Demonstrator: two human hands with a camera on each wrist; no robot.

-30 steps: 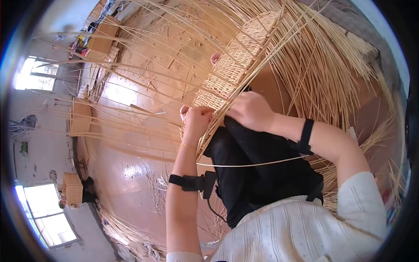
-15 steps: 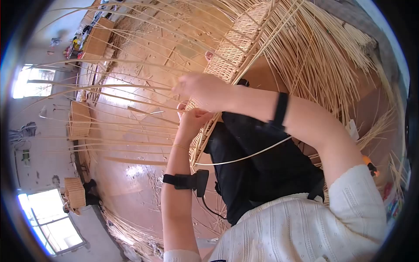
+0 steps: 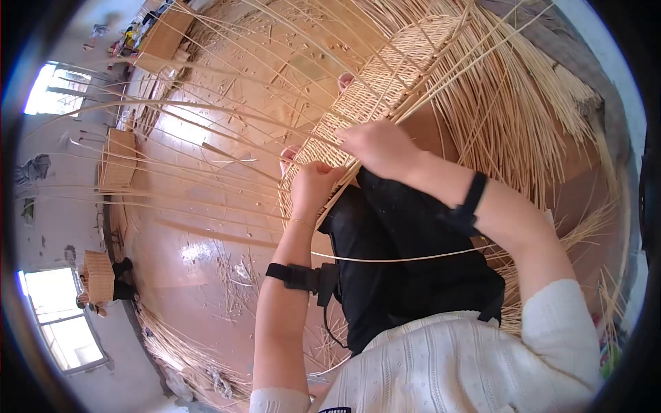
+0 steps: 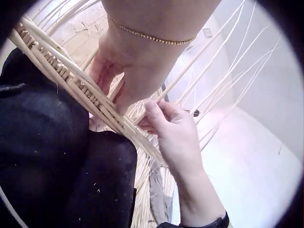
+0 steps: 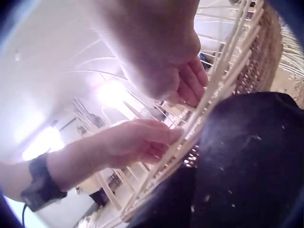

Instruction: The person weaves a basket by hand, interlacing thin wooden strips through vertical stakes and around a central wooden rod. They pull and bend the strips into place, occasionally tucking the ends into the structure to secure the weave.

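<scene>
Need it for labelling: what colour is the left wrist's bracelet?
Gold bracelet, clearest in left wrist view.

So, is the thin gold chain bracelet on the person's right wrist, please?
No, that thin gold chain bracelet circles the left wrist.

The wicker basket is woven of pale peeled cane, matt and dry, its tight weave ribbed and rough-looking. The loose rods fanning toward 1 o'clock are the same straw-coloured stuff, smooth with a faint sheen. The floor is brown and glossy, throwing back window light near 8 o'clock, with dry slivers scattered on it. The trousers are black matt cloth flecked with chaff. The top at 5 o'clock is white ribbed knit. The bracelet is a fine gold-coloured metal chain.
</scene>
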